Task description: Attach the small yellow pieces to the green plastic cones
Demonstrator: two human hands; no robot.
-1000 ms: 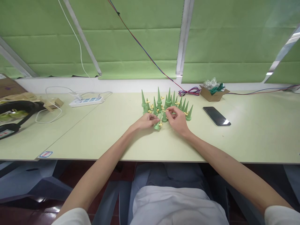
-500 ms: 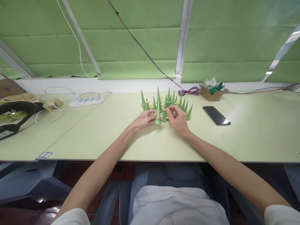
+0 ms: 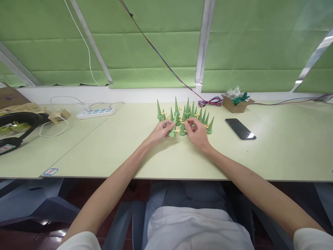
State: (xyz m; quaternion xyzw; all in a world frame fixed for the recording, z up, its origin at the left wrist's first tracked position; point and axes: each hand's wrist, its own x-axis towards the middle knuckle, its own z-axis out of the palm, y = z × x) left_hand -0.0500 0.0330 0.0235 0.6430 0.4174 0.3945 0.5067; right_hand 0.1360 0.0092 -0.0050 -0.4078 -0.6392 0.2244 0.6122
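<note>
My left hand (image 3: pixel 161 130) is closed on a green plant-watering spike (image 3: pixel 172 130), a cone with its point up and leaning right. A yellow valve (image 3: pixel 177 131) sticks out from its side to the right. Close by, my right hand (image 3: pixel 197 133) pinches a small thin yellow piece (image 3: pixel 182 122) between thumb and finger, apart from the held spike's valve. Just behind both hands, several more green spikes (image 3: pixel 187 107) with yellow valves stand upright in a cluster on the table, partly hidden by my fingers.
Right of the spikes lies a black phone (image 3: pixel 240 128). Behind it are a small cardboard box (image 3: pixel 237 107) with plastic wrap and a coiled red-and-blue cable (image 3: pixel 211 101). A white power strip (image 3: pixel 95 113) and black headphones (image 3: pixel 23 128) are on the left.
My left hand has turned the spike: its valve faced me and now points right, and the cone leans more. My right hand has hardly moved.
</note>
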